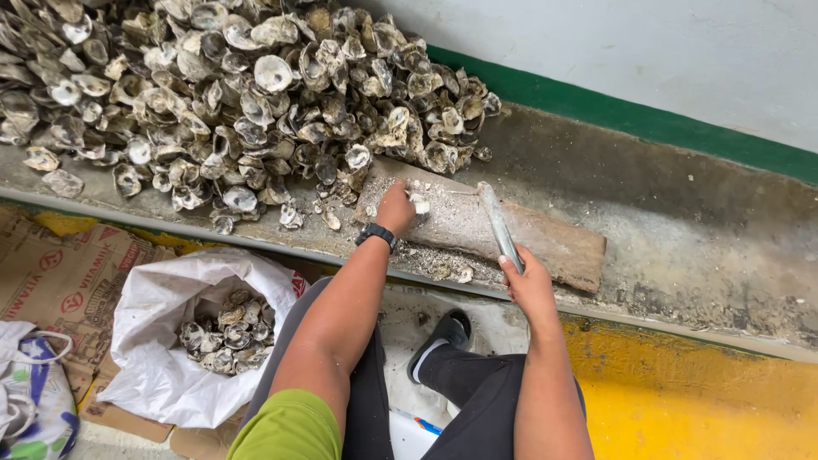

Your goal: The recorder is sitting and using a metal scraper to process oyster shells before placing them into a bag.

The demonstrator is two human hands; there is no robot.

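Note:
My left hand (395,207) presses a small whitish oyster shell (419,204) down on a worn wooden board (545,238) lying on the concrete ledge. A black watch is on that wrist. My right hand (530,281) grips a long grey metal bar (498,226) by its lower end; the bar points up and away over the board, just right of the shell. Shell crumbs lie along the board's near edge.
A large heap of oyster shells (239,85) fills the ledge at upper left. A white sack (162,341) with shells stands open on cardboard at lower left, beside a patterned bag (34,400). A white wall with a green stripe (639,119) runs behind; the floor at right is yellow.

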